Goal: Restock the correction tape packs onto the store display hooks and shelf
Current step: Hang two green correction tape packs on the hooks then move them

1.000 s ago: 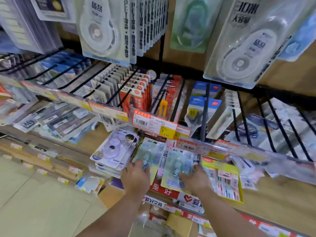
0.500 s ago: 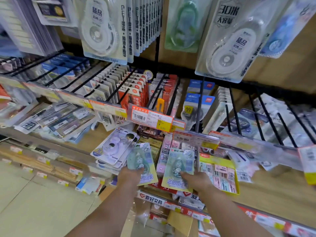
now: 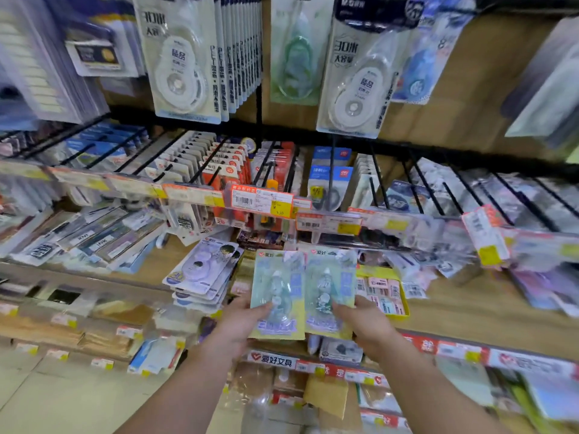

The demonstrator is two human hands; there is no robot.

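Left hand (image 3: 241, 324): a green correction tape pack (image 3: 279, 296) is gripped at its lower left edge.
Right hand (image 3: 365, 324): a second green pack (image 3: 329, 292) is gripped at its lower right edge.
Packs: held upright, side by side, edges touching, in front of the wooden shelf (image 3: 470, 314).
Purple packs (image 3: 203, 270): stacked on the shelf, just left of the held pair.
Yellow box (image 3: 385, 296): on the shelf, just right of the pair.

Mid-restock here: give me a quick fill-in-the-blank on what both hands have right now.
1. The left hand and right hand each hold ___ green pack.
2. The left pack and right pack sit ___ by side.
3. The stack of purple packs lies to the ___ of both.
4. The price tag hangs ___ the held packs.

Missing words: one; side; left; above
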